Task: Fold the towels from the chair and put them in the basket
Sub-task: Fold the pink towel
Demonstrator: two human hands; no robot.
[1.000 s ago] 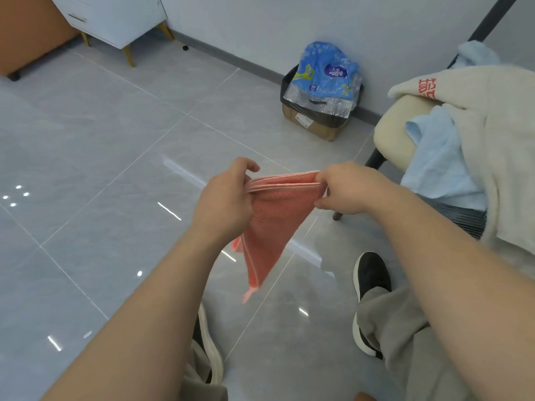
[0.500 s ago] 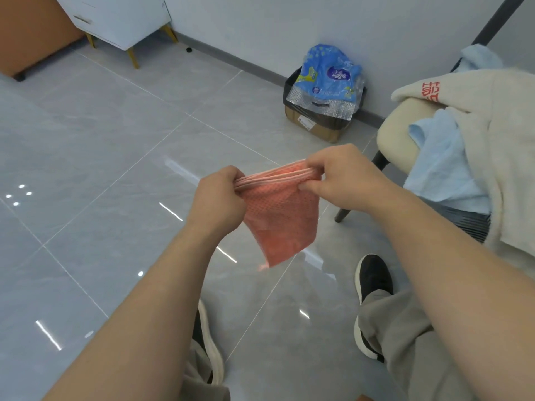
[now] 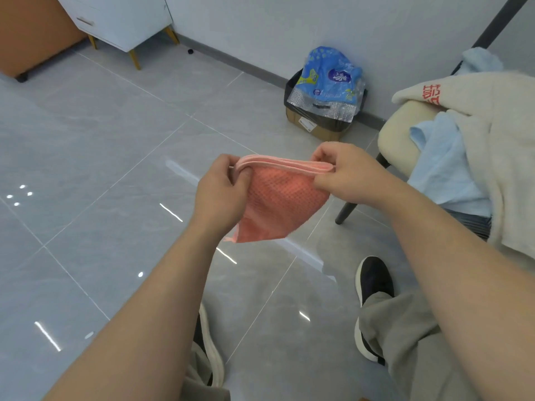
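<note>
The pink towel [image 3: 280, 209] hangs in the air at the middle of the view, above the grey tiled floor [image 3: 101, 169]. It is folded so that several layered edges run along its top. The left hand [image 3: 220, 195] pinches the nine o'clock end of that top edge, thumb and curled fingers closed on the cloth. The right hand [image 3: 347, 175] pinches the three o'clock end in the same way. Below the stretched edge the cloth narrows toward a point at six o'clock.

At three o'clock from the hands stands the chair [image 3: 396, 137]. Its cream seat bears a light blue towel [image 3: 443, 166] and a cream towel [image 3: 498, 146] with red characters, the cream one lying partly over the blue. At one o'clock, against the wall, a cardboard box [image 3: 315, 130] holds a blue plastic package [image 3: 330, 76]. At ten o'clock, in the far corner, a white cabinet [image 3: 121, 21] stands on slim legs. At five o'clock a black shoe [image 3: 373, 279] rests on the floor.
</note>
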